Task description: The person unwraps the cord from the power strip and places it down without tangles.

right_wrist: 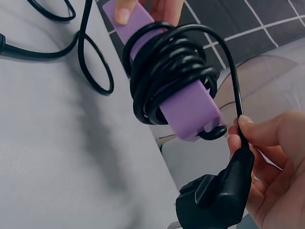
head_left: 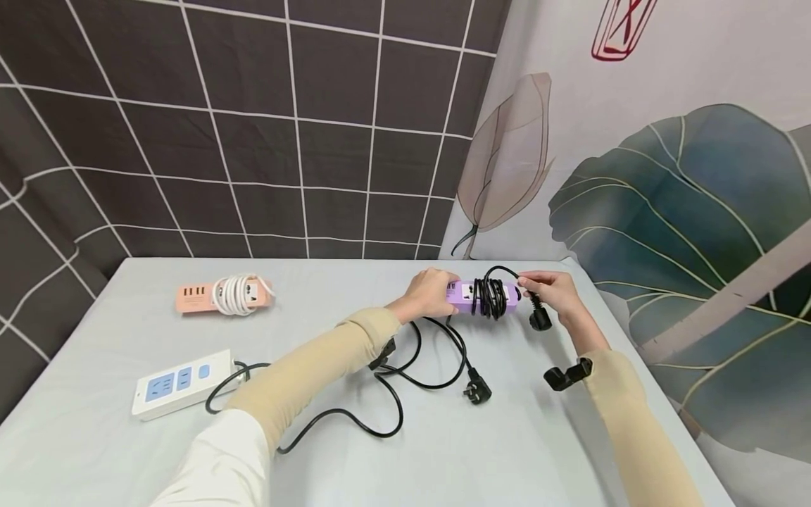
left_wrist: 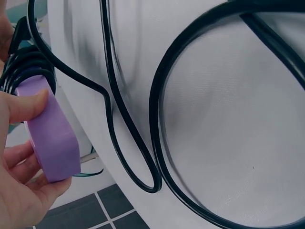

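A purple power strip (head_left: 465,298) is raised over the far right of the table, its black cord (right_wrist: 167,71) wound round it in several turns. My left hand (head_left: 431,293) grips the strip's left end, thumb on one face and fingers on the other. Beside the strip's right end, my right hand (head_left: 552,290) pinches the cord just behind its black plug (right_wrist: 214,195), which hangs down from the fingers. In the right wrist view, the cord arches from the coil over to that pinch.
A pink power strip (head_left: 195,298) wrapped in white cord (head_left: 234,294) lies at the back left. At the front left is a white power strip (head_left: 184,384) with blue sockets. Loose black cord (head_left: 361,422) and another black plug (head_left: 477,387) lie in the middle of the white table (head_left: 481,458).
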Available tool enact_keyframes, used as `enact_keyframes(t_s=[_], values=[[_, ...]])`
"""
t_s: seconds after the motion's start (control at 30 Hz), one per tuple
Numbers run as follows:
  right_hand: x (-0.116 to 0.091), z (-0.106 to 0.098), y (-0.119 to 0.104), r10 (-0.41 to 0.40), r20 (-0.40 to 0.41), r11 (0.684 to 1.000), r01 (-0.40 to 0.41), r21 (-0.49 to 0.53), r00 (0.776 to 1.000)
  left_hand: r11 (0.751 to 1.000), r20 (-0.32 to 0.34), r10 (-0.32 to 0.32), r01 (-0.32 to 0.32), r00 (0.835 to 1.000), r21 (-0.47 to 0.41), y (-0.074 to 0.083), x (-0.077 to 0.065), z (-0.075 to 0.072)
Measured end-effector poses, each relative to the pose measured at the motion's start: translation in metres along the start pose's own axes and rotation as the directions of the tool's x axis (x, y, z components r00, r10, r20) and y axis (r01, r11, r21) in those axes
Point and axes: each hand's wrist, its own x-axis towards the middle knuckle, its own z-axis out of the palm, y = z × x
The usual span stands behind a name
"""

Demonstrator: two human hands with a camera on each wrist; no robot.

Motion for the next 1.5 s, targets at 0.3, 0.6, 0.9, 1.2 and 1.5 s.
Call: enact_keyframes(t_s=[0.3,0.6,0.9,1.2,1.5], values=[[-0.010,0.001,-0.005,-0.004,-0.032,0.999,0.003,-0.046,0.999,0.999,-0.031,-0.038,0.037,0.999,-0.017,-0.003,0.000,0.002],[-0.022,-0.002,-0.005,0.001,-0.023,0.998,-0.003,-0.059,1.000,0.996,-0.071,-0.080,0.077,0.994,-0.045,-0.005,0.001,0.003],[-0.032,-0.007,0.003,0.031,-0.010,0.997,-0.032,-0.072,0.999,0.995,-0.117,-0.089,0.083,0.989,-0.060,-0.008,-0.001,0.004],[-0.039,-0.017,0.015,0.058,-0.008,0.995,-0.059,-0.080,0.998,0.994,-0.153,-0.084,0.072,0.985,-0.085,-0.006,-0.001,0.002],[-0.043,-0.023,0.029,0.100,0.022,0.992,-0.098,-0.078,0.995,0.995,-0.166,-0.089,0.080,0.982,-0.060,-0.005,-0.002,0.002]])
